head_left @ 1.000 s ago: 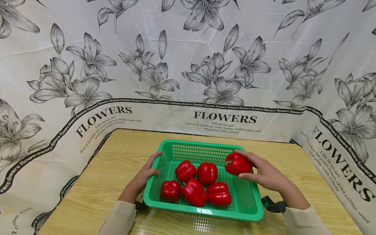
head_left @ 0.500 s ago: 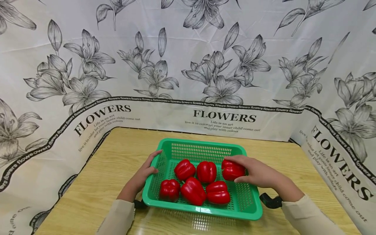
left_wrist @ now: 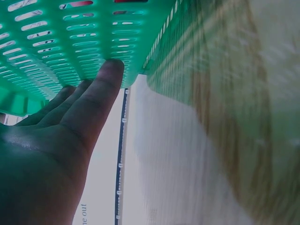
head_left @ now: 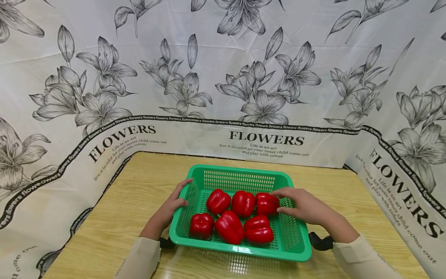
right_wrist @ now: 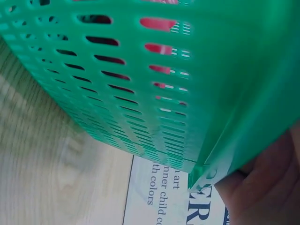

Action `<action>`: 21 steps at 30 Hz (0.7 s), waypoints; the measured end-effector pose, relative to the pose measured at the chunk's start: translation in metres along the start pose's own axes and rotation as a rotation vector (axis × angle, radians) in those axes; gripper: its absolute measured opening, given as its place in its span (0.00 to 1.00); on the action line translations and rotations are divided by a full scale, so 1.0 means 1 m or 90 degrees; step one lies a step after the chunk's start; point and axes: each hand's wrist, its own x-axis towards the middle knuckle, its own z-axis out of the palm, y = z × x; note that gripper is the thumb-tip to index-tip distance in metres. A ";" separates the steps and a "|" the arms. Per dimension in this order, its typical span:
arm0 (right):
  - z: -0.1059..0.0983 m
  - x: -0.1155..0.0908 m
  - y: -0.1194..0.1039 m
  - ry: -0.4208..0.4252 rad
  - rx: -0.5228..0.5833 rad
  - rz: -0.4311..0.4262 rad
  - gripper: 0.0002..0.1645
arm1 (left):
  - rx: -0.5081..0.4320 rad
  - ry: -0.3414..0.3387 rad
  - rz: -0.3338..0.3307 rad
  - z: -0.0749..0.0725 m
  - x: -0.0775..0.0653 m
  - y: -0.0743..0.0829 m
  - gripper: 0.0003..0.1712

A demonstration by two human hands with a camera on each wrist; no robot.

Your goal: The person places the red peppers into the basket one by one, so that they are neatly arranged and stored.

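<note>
A green plastic basket (head_left: 240,250) with slotted walls holds several red bell peppers, among them a front-left pepper (head_left: 201,226), a front-middle pepper (head_left: 230,228) and a front-right pepper (head_left: 259,229). My left hand (head_left: 170,207) grips the basket's left side, thumb over the rim; in the left wrist view its fingers (left_wrist: 93,101) lie along the outer wall. Reaching over the right rim, my right hand (head_left: 306,205) has its fingertips right at the back-right pepper (head_left: 267,204), fingers loosely extended. The basket wall hides most of that hand in the right wrist view.
The basket stands on a light wooden table (head_left: 132,186). Behind and at both sides hangs a white cloth (head_left: 195,135) printed with flowers and lettering. A black wrist strap (head_left: 320,241) shows below my right hand.
My right hand has moved left and lowered its pepper into the basket, where it now sits beside the back-middle one, with the fingers loosened. My left hand has stayed on the rim.
</note>
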 end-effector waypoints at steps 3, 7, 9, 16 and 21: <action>0.000 -0.002 0.000 0.013 -0.009 0.005 0.26 | 0.001 -0.001 0.001 0.001 0.001 0.000 0.44; 0.001 -0.005 -0.001 0.027 -0.015 0.012 0.25 | 0.000 -0.003 0.000 0.004 0.002 0.002 0.44; 0.001 -0.007 -0.001 0.030 -0.017 0.016 0.24 | 0.001 -0.005 0.000 0.005 0.002 0.002 0.45; 0.002 -0.009 -0.001 0.044 -0.019 0.001 0.22 | 0.004 -0.004 -0.005 0.003 0.002 0.001 0.44; -0.003 -0.008 -0.004 0.057 -0.034 -0.015 0.21 | 0.021 -0.012 -0.009 -0.002 0.001 0.000 0.43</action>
